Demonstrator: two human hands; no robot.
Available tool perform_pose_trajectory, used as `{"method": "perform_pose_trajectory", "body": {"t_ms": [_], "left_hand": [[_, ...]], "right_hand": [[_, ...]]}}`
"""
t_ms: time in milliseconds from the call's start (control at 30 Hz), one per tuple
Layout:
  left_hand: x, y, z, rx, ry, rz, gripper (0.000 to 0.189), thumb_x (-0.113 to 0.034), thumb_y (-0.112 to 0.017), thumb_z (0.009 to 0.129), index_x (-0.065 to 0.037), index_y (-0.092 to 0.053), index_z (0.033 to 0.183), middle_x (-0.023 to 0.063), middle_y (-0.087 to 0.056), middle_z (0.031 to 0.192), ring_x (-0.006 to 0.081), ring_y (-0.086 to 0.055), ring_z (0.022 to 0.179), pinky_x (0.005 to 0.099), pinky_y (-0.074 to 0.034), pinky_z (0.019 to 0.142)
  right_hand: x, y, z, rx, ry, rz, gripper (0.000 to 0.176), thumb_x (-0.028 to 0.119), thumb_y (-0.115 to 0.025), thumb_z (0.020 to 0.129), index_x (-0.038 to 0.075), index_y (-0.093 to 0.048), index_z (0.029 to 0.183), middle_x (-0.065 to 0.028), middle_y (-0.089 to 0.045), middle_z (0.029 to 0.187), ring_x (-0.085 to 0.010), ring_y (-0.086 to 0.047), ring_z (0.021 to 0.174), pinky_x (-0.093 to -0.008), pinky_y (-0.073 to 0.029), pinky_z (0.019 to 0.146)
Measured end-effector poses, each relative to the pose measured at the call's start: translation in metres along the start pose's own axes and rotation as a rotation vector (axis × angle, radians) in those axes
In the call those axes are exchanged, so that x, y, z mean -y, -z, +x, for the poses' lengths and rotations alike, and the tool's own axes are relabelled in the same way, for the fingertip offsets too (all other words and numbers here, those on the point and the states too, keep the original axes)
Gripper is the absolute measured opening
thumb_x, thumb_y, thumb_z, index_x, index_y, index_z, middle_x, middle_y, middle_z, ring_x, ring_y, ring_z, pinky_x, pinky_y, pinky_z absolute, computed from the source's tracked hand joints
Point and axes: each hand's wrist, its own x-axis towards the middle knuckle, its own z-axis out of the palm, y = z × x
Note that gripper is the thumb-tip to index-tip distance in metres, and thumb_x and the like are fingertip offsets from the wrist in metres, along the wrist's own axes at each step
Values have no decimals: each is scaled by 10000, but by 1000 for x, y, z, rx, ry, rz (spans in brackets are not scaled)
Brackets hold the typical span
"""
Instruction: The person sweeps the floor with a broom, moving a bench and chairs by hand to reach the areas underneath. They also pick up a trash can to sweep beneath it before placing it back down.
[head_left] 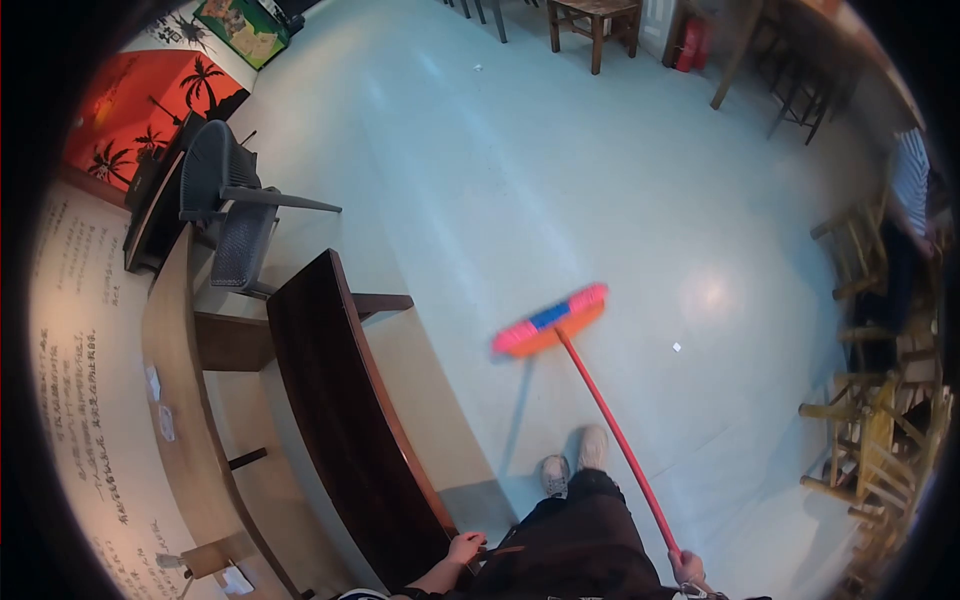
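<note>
A broom crosses the middle of the view, its red handle (622,440) slanting down to my right hand (688,568), which is wrapped around the upper end. At the far end the broom head (550,322), pink and blue with orange bristles, rests on the floor ahead of my shoes (575,462) and is slightly blurred. My left hand (466,547) hangs by my dark clothing, close to the near end of a dark wooden bench (345,400). Its fingers are curled in, and I cannot tell whether anything is inside them.
Left of the bench runs a long wooden table (185,400) along a wall with writing. A dark chair (240,230) stands beyond it. Bamboo chairs (870,440) and a seated person (905,230) line the right. A small white scrap (677,347) lies on the floor (640,200).
</note>
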Motion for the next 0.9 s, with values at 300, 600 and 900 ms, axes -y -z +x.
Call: {"method": "perform_pose_trajectory", "body": {"t_ms": [300,600,900], "left_hand": [[-176,-9,23,121,-55,-53,219,-219,-527,771,-72,-540,932,9,-545,785,89,-514,681,212,-371,489],[-272,41,14,-344,-255,363,361,-283,-477,765,-37,-528,1023,148,-552,981,255,-519,933,306,-388,817],[-358,112,88,-222,-332,627,355,-299,-484,760,-58,-529,1017,149,-544,996,260,-510,951,312,-387,822]], "right_hand": [[116,21,88,69,115,-83,443,441,-429,776,21,-571,790,-210,-563,728,-353,-549,725,-400,-424,646],[506,117,297,16,281,-75,596,554,-355,752,5,-567,846,-201,-577,762,-310,-574,726,-389,-444,645],[618,94,230,-11,352,34,505,488,-377,774,26,-579,812,-222,-561,748,-358,-550,746,-428,-426,672]]}}
